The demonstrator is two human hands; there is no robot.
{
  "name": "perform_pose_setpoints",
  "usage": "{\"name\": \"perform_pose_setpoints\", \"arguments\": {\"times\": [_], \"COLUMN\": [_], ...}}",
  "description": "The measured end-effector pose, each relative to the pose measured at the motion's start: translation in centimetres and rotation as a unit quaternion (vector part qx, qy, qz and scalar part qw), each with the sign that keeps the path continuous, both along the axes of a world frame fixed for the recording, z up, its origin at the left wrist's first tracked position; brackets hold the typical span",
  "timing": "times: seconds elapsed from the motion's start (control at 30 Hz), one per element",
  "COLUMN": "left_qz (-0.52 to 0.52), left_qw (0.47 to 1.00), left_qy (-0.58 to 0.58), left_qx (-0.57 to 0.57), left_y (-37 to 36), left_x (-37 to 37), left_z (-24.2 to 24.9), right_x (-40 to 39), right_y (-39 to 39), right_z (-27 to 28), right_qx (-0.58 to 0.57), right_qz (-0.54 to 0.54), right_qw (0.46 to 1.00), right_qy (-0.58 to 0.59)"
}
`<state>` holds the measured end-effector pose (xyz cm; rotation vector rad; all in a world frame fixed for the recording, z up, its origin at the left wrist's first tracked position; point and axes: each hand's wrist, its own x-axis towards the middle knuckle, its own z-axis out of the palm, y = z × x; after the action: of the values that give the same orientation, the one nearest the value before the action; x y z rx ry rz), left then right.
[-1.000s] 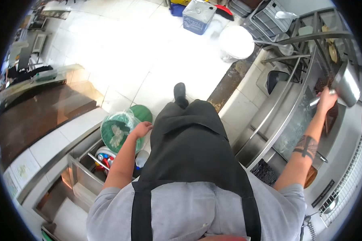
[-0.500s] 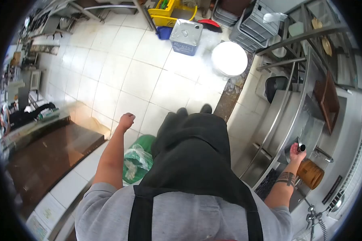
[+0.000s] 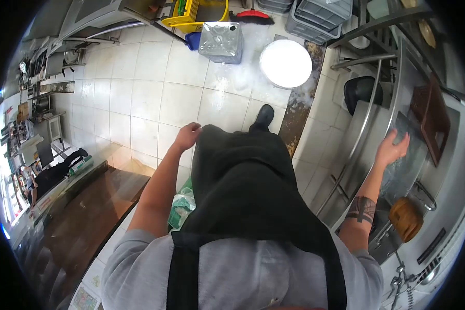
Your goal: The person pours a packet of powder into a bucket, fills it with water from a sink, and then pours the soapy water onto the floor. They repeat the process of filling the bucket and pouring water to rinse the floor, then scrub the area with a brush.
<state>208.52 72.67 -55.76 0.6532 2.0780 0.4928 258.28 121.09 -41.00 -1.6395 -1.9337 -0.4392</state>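
Observation:
My right hand [image 3: 392, 148] is held over the metal sink [image 3: 404, 168] on the right, fingers apart and nothing in them. A brown rectangular board or tray [image 3: 430, 121] leans just beyond it. My left hand [image 3: 187, 136] hangs beside the dark apron [image 3: 243, 191], its fingers loosely bent and holding nothing I can see. Below that forearm, partly hidden by it and the apron, is a green bag with clear plastic [image 3: 181, 208].
A white round lid or bucket top [image 3: 285, 63] and a square metal tin [image 3: 220, 42] stand on the wet tiled floor [image 3: 183, 98]. Behind them are a yellow bucket [image 3: 212, 11], a red broom [image 3: 252, 17] and grey crates [image 3: 318, 20]. A brown counter [image 3: 82, 206] lies left; a wooden block [image 3: 406, 219] sits by the sink.
The short metal cylinder with a dark end has left my right hand, which has moved forward and opened. My left hand has swung forward and inward. One boot has stepped ahead.

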Motion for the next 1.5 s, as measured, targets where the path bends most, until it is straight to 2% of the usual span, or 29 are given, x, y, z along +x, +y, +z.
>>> {"name": "perform_pose_setpoints", "arguments": {"times": [0.03,0.1,0.17,0.2,0.23,0.27,0.3,0.33,0.4,0.47,0.53,0.6,0.67,0.73,0.8,0.83,0.87,0.97,1.03,1.07,1.1,1.13,1.2,1.23,1.27,1.33,1.37,1.43,1.5], "left_qz": [0.032,0.005,-0.003,-0.006,0.042,0.096,0.149,0.165,0.188,0.186,0.18,0.162,0.135,0.199,0.24,0.275,0.275,0.284,0.297,0.293,0.301,0.308,0.373,0.404,0.435,0.484,0.496,0.515,0.543], "left_qw": [0.998,0.997,0.996,0.995,0.985,0.974,0.959,0.948,0.917,0.889,0.88,0.882,0.887,0.847,0.83,0.812,0.813,0.833,0.848,0.848,0.864,0.876,0.861,0.852,0.843,0.836,0.838,0.837,0.822], "left_qy": [-0.047,-0.044,-0.071,-0.096,-0.158,-0.199,-0.238,-0.271,-0.351,-0.418,-0.438,-0.434,-0.425,-0.459,-0.479,-0.497,-0.499,-0.47,-0.436,-0.439,-0.403,-0.368,-0.331,-0.316,-0.3,-0.245,-0.219,-0.183,-0.174], "left_qx": [-0.04,-0.061,-0.049,-0.025,-0.05,-0.04,-0.031,-0.02,-0.023,-0.023,-0.042,-0.09,-0.119,-0.18,-0.158,-0.131,-0.12,-0.066,-0.049,-0.034,0.006,0.044,0.099,0.101,0.098,0.085,0.07,0.039,-0.009], "left_y": [2.5,3.4,5.6,7.1,9.8,11.8,13.9,16.1,19.1,21.1,19.8,15.5,14.6,15.3,15.2,15.6,15.8,16.0,16.0,15.8,15.3,14.7,12.9,12.2,10.8,6.4,3.3,-4.7,-11.1], "left_x": [0.9,1.4,1.3,1.5,1.6,2.1,2.7,3.5,6.1,8.6,10.6,11.9,11.0,9.8,9.3,9.0,8.7,8.7,8.2,7.7,7.2,6.8,5.7,4.8,4.1,4.1,4.8,7.3,9.5], "left_z": [1.8,-2.5,-6.2,-8.1,-8.6,-10.9,-13.5,-14.9,-18.6,-20.1,-22.5,-25.1,-27.8,-27.9,-28.5,-28.7,-28.8,-27.3,-25.1,-24.2,-23.4,-22.4,-20.5,-19.2,-17.9,-16.3,-16.2,-17.6,-18.3], "right_x": [-2.8,-7.9,-9.6,-10.5,-10.8,-11.5,-13.3,-14.6,-16.1,-17.6,-19.3,-22.0,-24.5,-25.1,-26.5,-27.6,-28.9,-32.2,-34.1,-33.9,-33.2,-33.9,-35.5,-35.9,-36.2,-36.2,-35.9,-34.8,-36.0], "right_y": [0.0,0.8,2.8,3.4,4.0,4.3,3.8,3.6,2.9,4.2,6.6,9.9,13.4,16.7,17.7,17.9,18.3,15.3,11.2,9.9,8.6,6.5,3.6,2.8,1.9,1.6,1.9,2.0,2.2], "right_z": [-0.6,-2.3,-9.7,-15.1,-20.3,-25.0,-28.3,-32.2,-40.3,-46.2,-51.4,-53.2,-54.1,-55.8,-55.5,-54.3,-52.8,-45.6,-40.5,-39.0,-38.4,-36.5,-33.9,-33.6,-34.0,-35.1,-36.1,-37.9,-35.8], "right_qx": [-0.007,-0.082,-0.248,-0.363,-0.464,-0.555,-0.624,-0.628,-0.683,-0.683,-0.648,-0.63,-0.624,-0.627,-0.629,-0.55,-0.446,-0.355,-0.424,-0.469,-0.519,-0.518,-0.586,-0.649,-0.662,-0.643,-0.639,-0.599,-0.617], "right_qz": [0.002,0.163,0.157,0.137,0.041,-0.076,-0.077,-0.088,-0.114,-0.131,-0.159,-0.146,-0.157,-0.17,-0.176,-0.076,0.03,0.127,0.157,0.145,0.184,0.227,0.222,0.212,0.217,0.218,0.221,0.25,0.217], "right_qw": [1.0,0.983,0.946,0.85,0.768,0.694,0.65,0.643,0.567,0.569,0.58,0.478,0.482,0.495,0.505,0.655,0.777,0.914,0.889,0.871,0.833,0.817,0.773,0.731,0.717,0.728,0.731,0.743,0.736], "right_qy": [-0.003,0.036,0.139,0.357,0.44,0.453,0.427,0.428,0.446,0.439,0.468,0.594,0.595,0.577,0.564,0.513,0.443,0.148,0.075,-0.013,-0.054,-0.112,-0.099,-0.001,-0.006,-0.09,-0.092,-0.164,-0.172]}}
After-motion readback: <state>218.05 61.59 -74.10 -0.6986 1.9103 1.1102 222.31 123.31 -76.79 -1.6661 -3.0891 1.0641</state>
